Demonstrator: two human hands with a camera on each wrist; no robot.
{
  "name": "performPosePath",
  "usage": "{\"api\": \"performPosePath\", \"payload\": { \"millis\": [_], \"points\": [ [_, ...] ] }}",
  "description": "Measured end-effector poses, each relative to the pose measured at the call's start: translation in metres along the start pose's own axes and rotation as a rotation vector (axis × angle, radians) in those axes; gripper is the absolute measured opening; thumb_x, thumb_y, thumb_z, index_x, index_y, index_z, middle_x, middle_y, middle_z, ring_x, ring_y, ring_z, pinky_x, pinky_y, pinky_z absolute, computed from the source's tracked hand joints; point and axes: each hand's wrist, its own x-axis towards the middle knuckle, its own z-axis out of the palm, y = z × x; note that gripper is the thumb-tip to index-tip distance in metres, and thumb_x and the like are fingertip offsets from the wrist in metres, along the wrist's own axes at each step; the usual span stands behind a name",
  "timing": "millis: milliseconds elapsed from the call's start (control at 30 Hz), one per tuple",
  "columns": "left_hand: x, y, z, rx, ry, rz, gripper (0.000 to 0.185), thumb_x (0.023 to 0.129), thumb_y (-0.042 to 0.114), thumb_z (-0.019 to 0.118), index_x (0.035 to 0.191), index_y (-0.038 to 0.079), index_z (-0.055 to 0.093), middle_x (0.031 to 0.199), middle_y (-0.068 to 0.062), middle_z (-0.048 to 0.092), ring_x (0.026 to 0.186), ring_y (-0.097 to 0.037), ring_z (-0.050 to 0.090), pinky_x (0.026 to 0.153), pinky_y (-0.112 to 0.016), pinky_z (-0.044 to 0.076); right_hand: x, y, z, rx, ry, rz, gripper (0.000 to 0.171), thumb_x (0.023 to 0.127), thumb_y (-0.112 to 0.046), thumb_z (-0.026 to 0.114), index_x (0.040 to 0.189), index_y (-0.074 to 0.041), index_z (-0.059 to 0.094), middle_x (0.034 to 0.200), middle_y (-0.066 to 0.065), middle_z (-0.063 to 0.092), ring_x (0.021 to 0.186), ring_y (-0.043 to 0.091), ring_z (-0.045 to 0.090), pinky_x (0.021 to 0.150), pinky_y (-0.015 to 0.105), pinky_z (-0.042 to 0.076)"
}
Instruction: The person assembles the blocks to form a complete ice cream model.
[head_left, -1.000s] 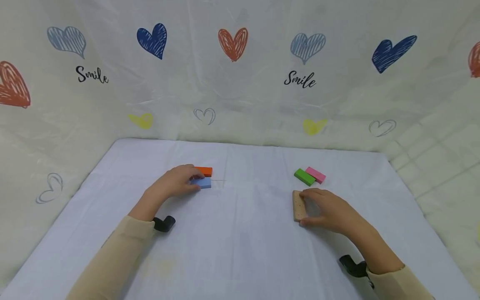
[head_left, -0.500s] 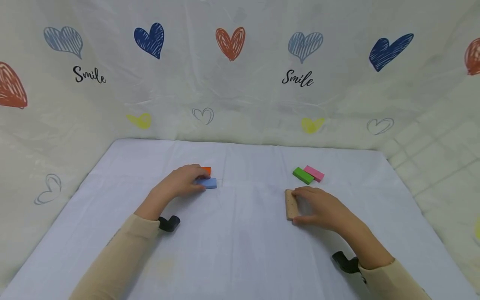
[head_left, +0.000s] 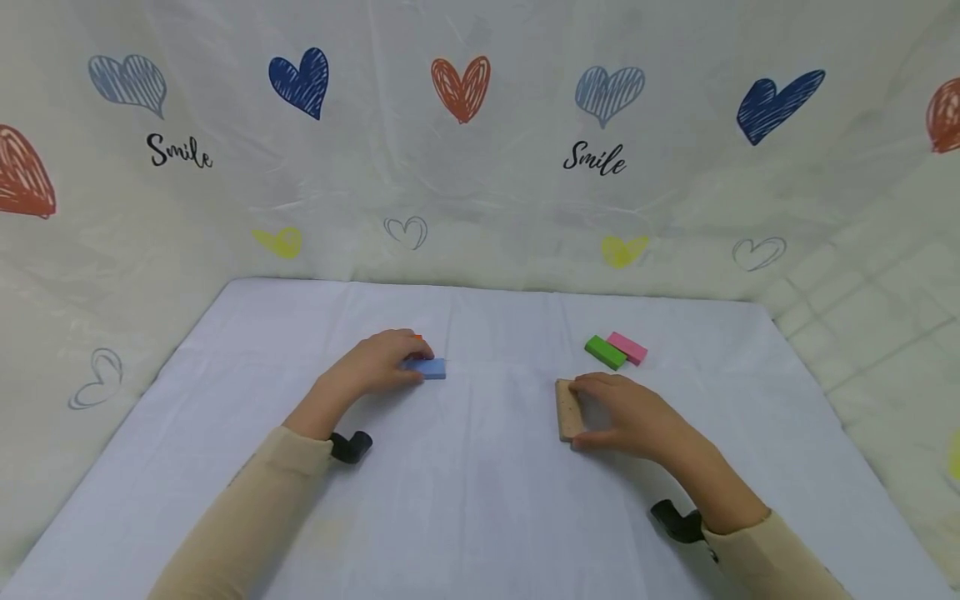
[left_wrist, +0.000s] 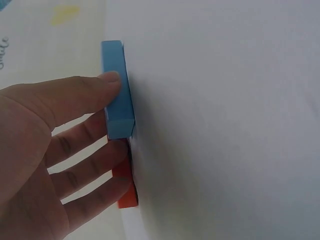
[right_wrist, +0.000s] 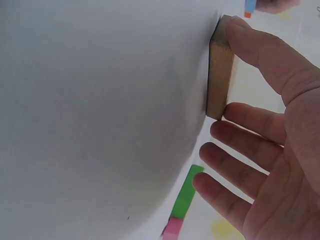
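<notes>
In the head view, my left hand (head_left: 381,364) pinches a light blue block (head_left: 432,368) that lies flat on the table. An orange-red block (left_wrist: 125,180) sits behind the blue one, mostly covered by my fingers; the left wrist view shows my thumb on the blue block's near side and other fingertips over the orange-red one. My right hand (head_left: 628,417) grips a tan wooden block (head_left: 568,410) by its two short ends, thumb at the near end and index finger at the far end. This block also rests on the tabletop.
A green block (head_left: 604,352) and a pink block (head_left: 628,347) lie side by side beyond my right hand. White cloth covers the table (head_left: 480,500). Behind it hangs a pale curtain (head_left: 517,192) printed with hearts. A black strap end (head_left: 351,447) sticks out from my left wrist.
My left hand has slid right with the blue block, past the orange-red block's end. My right hand has moved left with the wooden block. The green and pink blocks stay put.
</notes>
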Motion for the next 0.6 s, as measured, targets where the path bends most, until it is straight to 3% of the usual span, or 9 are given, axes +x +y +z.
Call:
{"api": "performPosePath", "payload": {
  "millis": [600],
  "points": [
    [0.013, 0.019, 0.005, -0.016, -0.012, -0.032, 0.031, 0.088, 0.021, 0.076, 0.118, 0.019, 0.071, 0.108, 0.005, 0.065, 0.099, -0.014, 0.059, 0.088, -0.035, 0.050, 0.012, -0.017, 0.003, 0.007, -0.021, -0.028, 0.077, 0.076, -0.043, 0.085, 0.139, -0.010, 0.057, 0.143, 0.009, 0.055, 0.133, 0.031, 0.050, 0.105, 0.052, 0.044]
  ]
}}
